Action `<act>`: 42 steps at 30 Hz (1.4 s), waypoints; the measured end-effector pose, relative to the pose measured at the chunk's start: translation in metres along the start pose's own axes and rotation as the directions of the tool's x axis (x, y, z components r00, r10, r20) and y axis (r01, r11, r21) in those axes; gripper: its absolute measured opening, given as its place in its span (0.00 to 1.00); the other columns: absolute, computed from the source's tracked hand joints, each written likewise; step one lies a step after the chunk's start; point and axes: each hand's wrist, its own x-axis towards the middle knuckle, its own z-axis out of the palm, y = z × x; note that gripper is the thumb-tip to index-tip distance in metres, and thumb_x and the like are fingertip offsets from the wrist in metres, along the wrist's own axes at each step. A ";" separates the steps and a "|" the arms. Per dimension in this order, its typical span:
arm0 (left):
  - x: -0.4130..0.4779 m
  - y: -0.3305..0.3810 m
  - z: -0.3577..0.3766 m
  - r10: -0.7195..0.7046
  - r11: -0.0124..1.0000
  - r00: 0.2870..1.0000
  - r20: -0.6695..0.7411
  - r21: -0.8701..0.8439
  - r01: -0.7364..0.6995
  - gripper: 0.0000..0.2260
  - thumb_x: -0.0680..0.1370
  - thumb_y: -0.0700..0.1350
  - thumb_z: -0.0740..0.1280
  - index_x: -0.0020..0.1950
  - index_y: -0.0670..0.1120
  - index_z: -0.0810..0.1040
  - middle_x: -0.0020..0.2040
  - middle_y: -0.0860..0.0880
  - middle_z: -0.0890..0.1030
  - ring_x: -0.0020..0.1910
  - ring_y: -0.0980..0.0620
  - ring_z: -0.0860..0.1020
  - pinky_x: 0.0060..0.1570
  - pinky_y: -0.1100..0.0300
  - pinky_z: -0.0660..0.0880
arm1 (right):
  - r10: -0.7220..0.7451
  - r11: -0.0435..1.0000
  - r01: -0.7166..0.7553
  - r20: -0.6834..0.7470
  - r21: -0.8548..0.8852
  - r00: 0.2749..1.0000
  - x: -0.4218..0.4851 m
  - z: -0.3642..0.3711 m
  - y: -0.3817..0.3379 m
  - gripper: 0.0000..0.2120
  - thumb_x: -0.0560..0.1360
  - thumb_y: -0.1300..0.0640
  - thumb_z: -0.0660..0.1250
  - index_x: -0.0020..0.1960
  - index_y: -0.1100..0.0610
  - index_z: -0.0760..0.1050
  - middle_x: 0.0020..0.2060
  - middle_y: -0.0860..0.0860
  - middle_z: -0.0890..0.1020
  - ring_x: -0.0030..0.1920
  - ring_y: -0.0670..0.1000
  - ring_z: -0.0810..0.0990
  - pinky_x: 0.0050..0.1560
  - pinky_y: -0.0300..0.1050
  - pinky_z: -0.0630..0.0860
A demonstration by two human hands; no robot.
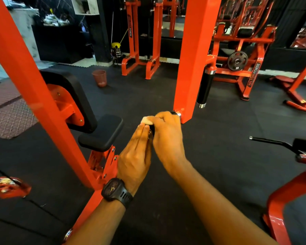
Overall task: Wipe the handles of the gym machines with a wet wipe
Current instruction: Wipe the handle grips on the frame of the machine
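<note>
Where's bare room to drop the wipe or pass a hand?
Free: the seat pad, bare; the floor mat between the waste bin and the orange post; more mat right of the post, up to the black lever. Crowded: the handle, where left hand, right hand and wipe meet.

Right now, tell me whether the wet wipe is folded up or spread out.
Folded up: the wet wipe shows as a small white wad sticking out of the right hand, which grips it round the handle.
</note>
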 end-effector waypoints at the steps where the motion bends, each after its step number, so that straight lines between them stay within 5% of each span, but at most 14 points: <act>1: 0.000 0.000 0.000 -0.004 1.000 1.000 0.003 -0.002 0.004 0.16 0.82 0.40 0.66 0.70 0.37 0.76 0.69 0.41 0.76 0.69 0.47 0.75 0.67 0.55 0.74 | -0.030 0.993 0.034 0.039 -0.111 0.999 0.009 0.001 0.004 0.09 0.75 0.66 0.68 0.53 0.60 0.82 0.47 0.56 0.78 0.49 0.55 0.72 0.49 0.42 0.69; 4: 0.001 0.000 -0.001 -0.012 1.000 1.000 0.014 0.015 0.012 0.17 0.82 0.40 0.66 0.70 0.38 0.75 0.70 0.41 0.76 0.70 0.48 0.75 0.68 0.55 0.73 | 0.081 0.956 -0.057 0.072 -0.288 0.994 0.031 -0.004 0.026 0.14 0.76 0.66 0.64 0.53 0.50 0.82 0.50 0.51 0.76 0.51 0.56 0.71 0.51 0.47 0.70; 7: 0.001 0.002 0.000 -0.017 1.000 1.000 0.018 0.012 0.017 0.17 0.82 0.39 0.66 0.70 0.37 0.75 0.70 0.41 0.76 0.70 0.47 0.75 0.67 0.55 0.74 | 0.085 0.965 -0.064 0.075 -0.254 0.994 0.019 -0.002 0.018 0.15 0.73 0.68 0.68 0.52 0.52 0.83 0.51 0.51 0.75 0.52 0.54 0.70 0.50 0.44 0.72; 10: -0.003 0.003 0.000 -0.037 0.999 0.999 0.027 0.011 0.037 0.17 0.83 0.40 0.64 0.71 0.38 0.74 0.71 0.40 0.75 0.70 0.47 0.74 0.67 0.54 0.74 | 0.211 0.967 -0.206 -0.020 0.147 0.977 -0.013 0.002 0.001 0.05 0.75 0.63 0.69 0.50 0.57 0.79 0.52 0.55 0.73 0.49 0.46 0.72 0.49 0.39 0.73; 14: -0.003 0.005 -0.005 -0.048 0.998 0.998 0.039 0.045 0.046 0.18 0.83 0.42 0.62 0.73 0.39 0.72 0.71 0.41 0.74 0.71 0.47 0.73 0.68 0.57 0.73 | 0.245 0.937 -0.204 -0.116 0.285 0.963 -0.037 0.006 0.004 0.13 0.81 0.64 0.62 0.63 0.56 0.77 0.54 0.52 0.77 0.52 0.45 0.76 0.53 0.36 0.74; 18: -0.002 0.010 -0.008 -0.101 0.991 0.990 0.095 0.098 0.092 0.20 0.83 0.43 0.62 0.74 0.40 0.70 0.73 0.42 0.72 0.73 0.49 0.71 0.72 0.66 0.64 | 0.711 0.448 -0.455 0.002 0.769 0.703 -0.024 0.015 0.000 0.07 0.82 0.58 0.65 0.60 0.53 0.74 0.46 0.50 0.80 0.42 0.46 0.80 0.47 0.43 0.80; 22: -0.001 0.014 -0.009 -0.146 0.985 0.980 0.134 0.110 0.132 0.20 0.83 0.43 0.60 0.76 0.41 0.69 0.75 0.43 0.70 0.74 0.50 0.68 0.72 0.68 0.61 | 0.818 0.048 -0.454 0.226 0.890 0.529 -0.012 0.020 0.002 0.11 0.83 0.55 0.62 0.59 0.63 0.73 0.45 0.56 0.78 0.45 0.51 0.80 0.51 0.46 0.81; 24: -0.001 0.018 -0.010 -0.180 0.981 0.974 0.140 0.099 0.167 0.21 0.83 0.40 0.63 0.76 0.42 0.68 0.75 0.43 0.70 0.74 0.50 0.68 0.70 0.64 0.65 | 0.785 0.053 -0.455 0.244 0.889 0.569 -0.016 0.019 0.000 0.18 0.82 0.49 0.63 0.55 0.66 0.71 0.40 0.55 0.75 0.41 0.49 0.77 0.45 0.43 0.80; 26: -0.002 0.023 -0.012 -0.217 0.974 0.966 0.141 0.090 0.206 0.22 0.82 0.38 0.64 0.77 0.42 0.67 0.76 0.43 0.69 0.75 0.50 0.68 0.70 0.64 0.65 | 0.732 0.173 -0.497 0.226 0.851 0.643 -0.025 0.016 -0.003 0.19 0.78 0.45 0.67 0.50 0.63 0.71 0.37 0.53 0.74 0.37 0.46 0.74 0.40 0.41 0.76; 31: -0.003 0.036 -0.019 -0.326 0.944 0.936 0.133 -0.004 0.329 0.22 0.82 0.36 0.63 0.76 0.45 0.69 0.76 0.51 0.66 0.73 0.54 0.68 0.68 0.59 0.69 | 0.539 0.373 -0.551 0.309 0.747 0.784 -0.049 0.002 -0.010 0.01 0.76 0.61 0.73 0.47 0.58 0.83 0.43 0.54 0.85 0.46 0.52 0.84 0.52 0.51 0.82; 34: -0.006 0.047 -0.028 -0.397 0.914 0.911 0.108 -0.046 0.404 0.20 0.83 0.39 0.62 0.75 0.49 0.72 0.73 0.50 0.74 0.66 0.50 0.78 0.60 0.52 0.77 | 0.469 0.389 -0.540 0.344 0.747 0.814 -0.052 -0.016 -0.012 0.05 0.74 0.63 0.72 0.47 0.56 0.85 0.43 0.55 0.85 0.44 0.54 0.84 0.51 0.52 0.81; 38: -0.015 0.074 -0.036 -0.468 0.875 0.879 0.090 -0.095 0.475 0.18 0.83 0.44 0.64 0.73 0.49 0.73 0.59 0.46 0.84 0.56 0.49 0.82 0.55 0.65 0.74 | 0.521 0.343 -0.544 0.327 0.766 0.788 -0.057 -0.045 -0.005 0.11 0.70 0.63 0.66 0.45 0.54 0.85 0.49 0.54 0.85 0.53 0.54 0.83 0.56 0.56 0.80; 42: -0.015 0.112 -0.039 -0.516 0.819 0.853 0.083 -0.243 0.520 0.15 0.82 0.47 0.66 0.70 0.49 0.77 0.59 0.57 0.83 0.60 0.64 0.79 0.58 0.72 0.72 | 0.535 0.245 -0.534 0.346 0.810 0.771 -0.062 -0.072 0.004 0.09 0.76 0.62 0.66 0.52 0.59 0.84 0.55 0.57 0.83 0.56 0.55 0.83 0.60 0.57 0.79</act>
